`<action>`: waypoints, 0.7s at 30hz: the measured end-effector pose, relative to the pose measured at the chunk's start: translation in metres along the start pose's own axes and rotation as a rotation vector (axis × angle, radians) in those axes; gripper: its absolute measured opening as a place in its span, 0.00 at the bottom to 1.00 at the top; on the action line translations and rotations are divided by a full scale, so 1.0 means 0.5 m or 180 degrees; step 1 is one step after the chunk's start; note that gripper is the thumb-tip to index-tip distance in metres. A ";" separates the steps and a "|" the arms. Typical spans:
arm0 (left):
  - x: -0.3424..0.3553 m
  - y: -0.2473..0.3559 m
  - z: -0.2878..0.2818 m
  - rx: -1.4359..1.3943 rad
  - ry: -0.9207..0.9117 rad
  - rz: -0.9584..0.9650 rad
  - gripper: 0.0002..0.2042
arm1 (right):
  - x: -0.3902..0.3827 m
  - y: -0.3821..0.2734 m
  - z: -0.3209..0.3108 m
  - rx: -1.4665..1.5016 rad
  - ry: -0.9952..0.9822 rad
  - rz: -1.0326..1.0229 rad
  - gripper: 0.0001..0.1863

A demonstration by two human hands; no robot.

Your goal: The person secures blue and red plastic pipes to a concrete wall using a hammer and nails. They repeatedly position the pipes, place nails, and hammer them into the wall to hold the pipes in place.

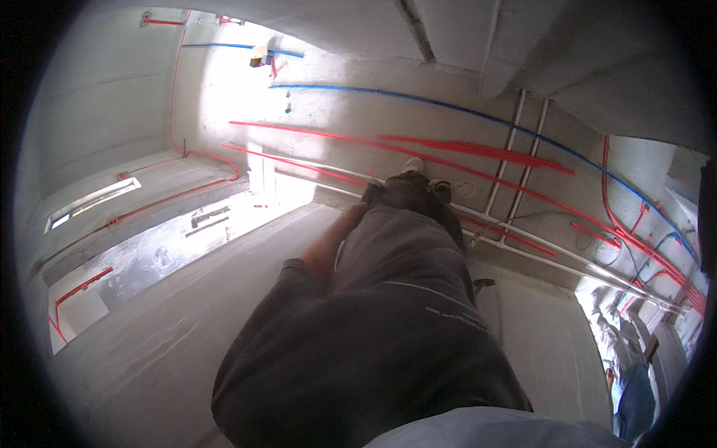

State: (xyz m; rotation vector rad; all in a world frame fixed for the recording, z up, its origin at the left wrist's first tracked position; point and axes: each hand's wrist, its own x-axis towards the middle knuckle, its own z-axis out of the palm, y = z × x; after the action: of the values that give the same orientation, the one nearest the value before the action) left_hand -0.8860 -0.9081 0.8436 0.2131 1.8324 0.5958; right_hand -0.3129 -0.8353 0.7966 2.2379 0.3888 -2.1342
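My torso in a dark grey shirt fills the lower middle, above a white shoe [411, 166] on a grey surface lined with conduits. My left forearm runs along my side; my left hand [371, 196] is a dark shape by my hip, its fingers too indistinct to read. Near it lie white conduits [336, 187] and red conduits [358, 138]. I cannot see my right hand; a dark handle-like object [484, 284] shows beside my right side, partly hidden by my body.
A blue conduit [448, 104] crosses the grey surface, with a small box [260, 60] near its left. Looped cables [612, 250] lie at the right, above crumpled white material [609, 328] and dark blue cloth [635, 392]. Grey walls [142, 328] with openings border both sides.
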 end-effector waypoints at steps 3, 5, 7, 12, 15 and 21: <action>-0.004 0.120 0.044 -0.0165 -0.0078 -0.0375 0.15 | 0.008 0.016 -0.008 0.0054 0.0116 -0.0072 0.14; 0.014 0.103 0.016 0.0157 -0.0201 -0.0371 0.15 | 0.017 0.037 -0.001 0.0027 0.0051 -0.0093 0.15; 0.028 0.125 0.005 0.1326 -0.0339 0.0274 0.14 | 0.030 0.064 -0.001 0.0067 0.0074 -0.0142 0.16; 0.075 0.154 0.001 0.2567 -0.0307 0.0846 0.12 | 0.019 0.099 -0.022 0.0148 -0.0009 0.0119 0.18; 0.083 0.178 0.006 0.3138 -0.0501 0.1281 0.12 | -0.086 0.051 -0.005 0.0946 0.0133 0.0053 0.19; 0.054 0.240 0.004 0.3346 -0.0730 0.1683 0.15 | -0.043 0.032 -0.006 0.1234 0.0080 0.0046 0.16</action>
State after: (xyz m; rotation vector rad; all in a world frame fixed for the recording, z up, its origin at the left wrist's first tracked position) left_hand -0.9108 -0.7932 0.8803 1.4284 1.6993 -0.1123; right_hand -0.3074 -0.8539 0.8155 2.4450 -0.0495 -2.3445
